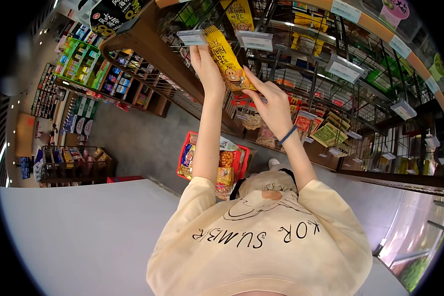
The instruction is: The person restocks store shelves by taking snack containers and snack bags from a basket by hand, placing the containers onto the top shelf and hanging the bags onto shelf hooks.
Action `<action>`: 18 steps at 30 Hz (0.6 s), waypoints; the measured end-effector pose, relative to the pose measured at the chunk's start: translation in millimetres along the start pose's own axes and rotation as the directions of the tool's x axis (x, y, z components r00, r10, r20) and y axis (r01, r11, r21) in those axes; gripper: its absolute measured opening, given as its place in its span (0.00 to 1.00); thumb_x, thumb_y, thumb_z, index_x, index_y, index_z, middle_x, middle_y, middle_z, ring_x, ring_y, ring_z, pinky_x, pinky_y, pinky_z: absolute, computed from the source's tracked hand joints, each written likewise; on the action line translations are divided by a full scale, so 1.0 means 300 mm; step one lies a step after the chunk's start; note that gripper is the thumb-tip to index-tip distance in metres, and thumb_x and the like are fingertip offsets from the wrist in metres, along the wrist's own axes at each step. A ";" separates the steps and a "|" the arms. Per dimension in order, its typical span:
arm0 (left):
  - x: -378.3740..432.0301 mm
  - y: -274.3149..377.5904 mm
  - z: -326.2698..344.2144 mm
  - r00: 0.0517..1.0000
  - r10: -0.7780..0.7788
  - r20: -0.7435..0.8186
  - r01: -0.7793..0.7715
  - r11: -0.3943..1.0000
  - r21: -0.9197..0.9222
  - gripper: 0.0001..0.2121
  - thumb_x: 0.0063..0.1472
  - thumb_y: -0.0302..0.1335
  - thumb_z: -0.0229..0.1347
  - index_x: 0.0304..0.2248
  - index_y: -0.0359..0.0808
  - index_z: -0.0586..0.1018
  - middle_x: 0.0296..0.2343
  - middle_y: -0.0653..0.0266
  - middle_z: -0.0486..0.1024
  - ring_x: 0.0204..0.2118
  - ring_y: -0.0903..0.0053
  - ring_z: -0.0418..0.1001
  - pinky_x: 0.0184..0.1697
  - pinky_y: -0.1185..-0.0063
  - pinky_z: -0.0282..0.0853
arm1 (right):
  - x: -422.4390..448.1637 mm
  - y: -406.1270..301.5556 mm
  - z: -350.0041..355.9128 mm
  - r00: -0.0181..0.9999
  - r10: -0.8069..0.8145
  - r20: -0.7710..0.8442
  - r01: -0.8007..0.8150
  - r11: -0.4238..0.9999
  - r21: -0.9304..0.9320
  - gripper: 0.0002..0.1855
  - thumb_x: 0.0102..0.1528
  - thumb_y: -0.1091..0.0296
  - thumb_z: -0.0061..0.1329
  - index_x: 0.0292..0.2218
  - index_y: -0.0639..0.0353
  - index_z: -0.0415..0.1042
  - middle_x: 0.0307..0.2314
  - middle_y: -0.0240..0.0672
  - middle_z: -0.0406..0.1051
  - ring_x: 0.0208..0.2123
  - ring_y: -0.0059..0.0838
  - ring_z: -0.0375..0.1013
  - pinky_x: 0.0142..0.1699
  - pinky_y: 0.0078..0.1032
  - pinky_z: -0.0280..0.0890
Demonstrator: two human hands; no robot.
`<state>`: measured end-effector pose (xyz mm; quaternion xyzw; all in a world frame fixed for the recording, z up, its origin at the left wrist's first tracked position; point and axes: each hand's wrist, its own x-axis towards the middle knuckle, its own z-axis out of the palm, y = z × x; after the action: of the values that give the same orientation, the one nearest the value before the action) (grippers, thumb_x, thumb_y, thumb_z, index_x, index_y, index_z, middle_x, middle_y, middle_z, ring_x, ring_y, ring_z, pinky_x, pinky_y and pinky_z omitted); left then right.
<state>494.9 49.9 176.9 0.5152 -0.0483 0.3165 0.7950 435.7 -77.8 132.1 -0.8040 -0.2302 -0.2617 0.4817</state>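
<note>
A narrow yellow snack packet (227, 61) with a cartoon nut on its front is between my hands, in front of a wire store rack. My left hand (208, 72) is along its left side, fingertips partly hidden behind a price tag holder (192, 37). At the packet's lower right corner, the thumb and fingers of my right hand (270, 101) pinch it; a dark blue band circles that wrist. Another yellow packet (240, 16) hangs in the rack just behind. Below my forearms, a red shopping basket (247, 159) full of bagged snacks stands on the floor.
Wire shelves (314, 74) with price tags curve across the top and right. Green and red snack bags (330, 134) lie low on the rack. A brown shelf end panel (170, 55) runs down at left. Farther left are stocked shelves (81, 64) and a bin of packets (74, 162). A white surface (96, 229) fills the lower left.
</note>
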 end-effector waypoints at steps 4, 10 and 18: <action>0.023 -0.016 -0.004 0.996 0.015 -0.089 -0.015 1.000 -0.002 0.09 0.60 0.32 0.41 0.32 0.35 0.66 0.26 0.71 0.65 0.27 0.85 0.64 0.28 0.84 0.61 | 0.011 -0.004 0.002 1.000 0.002 0.019 -0.002 1.000 -0.022 0.27 0.46 0.66 0.49 0.49 0.41 0.61 0.12 0.35 0.57 0.17 0.31 0.60 0.25 0.27 0.59; 0.033 -0.024 -0.001 0.995 -0.002 -0.098 0.003 1.000 0.010 0.12 0.59 0.36 0.43 0.33 0.35 0.66 0.25 0.71 0.64 0.26 0.84 0.63 0.28 0.84 0.61 | 0.022 0.009 0.003 0.999 -0.030 0.033 0.032 0.999 -0.037 0.27 0.47 0.66 0.48 0.49 0.40 0.60 0.13 0.36 0.58 0.18 0.32 0.61 0.25 0.27 0.60; 0.051 -0.037 -0.035 0.996 0.026 -0.088 -0.024 0.999 0.021 0.12 0.59 0.37 0.44 0.34 0.35 0.65 0.25 0.70 0.65 0.26 0.84 0.65 0.27 0.84 0.63 | 0.022 0.018 0.023 0.999 0.002 0.050 -0.002 1.000 0.004 0.27 0.47 0.65 0.48 0.49 0.38 0.60 0.12 0.36 0.58 0.17 0.32 0.61 0.24 0.27 0.59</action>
<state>510.4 62.6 169.4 0.5082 -0.0165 0.3493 0.7871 445.5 -73.2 130.1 -0.8096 -0.2419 -0.2404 0.4778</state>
